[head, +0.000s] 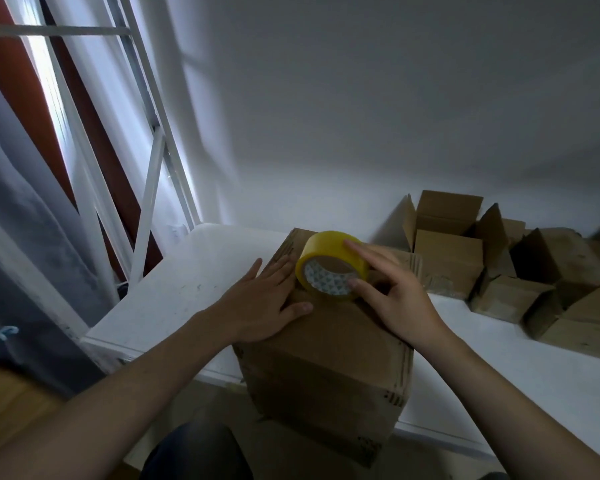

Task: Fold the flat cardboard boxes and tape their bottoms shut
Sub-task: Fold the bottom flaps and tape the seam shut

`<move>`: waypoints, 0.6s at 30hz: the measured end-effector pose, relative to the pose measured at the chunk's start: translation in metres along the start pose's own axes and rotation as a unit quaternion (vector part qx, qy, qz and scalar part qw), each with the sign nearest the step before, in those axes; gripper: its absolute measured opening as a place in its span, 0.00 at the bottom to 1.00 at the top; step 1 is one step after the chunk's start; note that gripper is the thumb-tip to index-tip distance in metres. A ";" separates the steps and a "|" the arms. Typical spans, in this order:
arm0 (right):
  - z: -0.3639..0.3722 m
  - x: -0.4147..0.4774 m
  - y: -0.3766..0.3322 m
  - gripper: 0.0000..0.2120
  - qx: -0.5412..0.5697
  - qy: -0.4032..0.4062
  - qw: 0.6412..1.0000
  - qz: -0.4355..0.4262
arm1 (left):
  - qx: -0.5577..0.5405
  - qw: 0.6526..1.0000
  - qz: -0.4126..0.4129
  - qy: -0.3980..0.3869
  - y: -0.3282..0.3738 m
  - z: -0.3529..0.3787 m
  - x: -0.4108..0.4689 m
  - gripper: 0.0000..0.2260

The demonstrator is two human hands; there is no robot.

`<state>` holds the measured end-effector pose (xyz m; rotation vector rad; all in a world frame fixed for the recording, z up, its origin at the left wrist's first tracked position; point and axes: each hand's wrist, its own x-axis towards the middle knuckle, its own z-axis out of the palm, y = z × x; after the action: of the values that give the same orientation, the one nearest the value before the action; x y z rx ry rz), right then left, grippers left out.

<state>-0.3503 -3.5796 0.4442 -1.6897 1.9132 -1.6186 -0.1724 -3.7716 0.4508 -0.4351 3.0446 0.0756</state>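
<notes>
A white table (187, 282) stands against the wall. On its near edge sits a brown cardboard box (326, 358), closed side up, worn at the corners. Further right on the table lies a heap of folded boxes (551, 271), some tipped over and one with its flaps standing open. The left hand (260, 303) lies flat on the box top, fingers straight and pressing down. The right hand (399, 303) reaches over beside it, its fingers (357, 249) and thumb pinching a yellow tape roll (323, 242), which stands on edge on the box top, just beside the left hand.
</notes>
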 end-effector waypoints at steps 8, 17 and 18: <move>-0.010 0.012 -0.004 0.27 -0.070 -0.016 0.997 -0.029 | -0.005 0.999 -0.026 -0.023 0.004 0.003 0.004 0.46; -0.055 0.001 -0.006 0.20 -0.084 -0.035 0.995 -0.037 | 0.027 0.998 -0.040 -0.041 0.011 -0.004 0.000 0.48; -0.054 -0.006 -0.001 0.21 -0.048 -0.021 0.998 -0.028 | 0.032 0.998 -0.041 -0.042 0.013 -0.003 0.001 0.48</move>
<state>-0.3834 -3.5420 0.4643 -1.8132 1.9711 -1.5202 -0.1773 -3.7601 0.4546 -0.5372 2.9344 -0.0079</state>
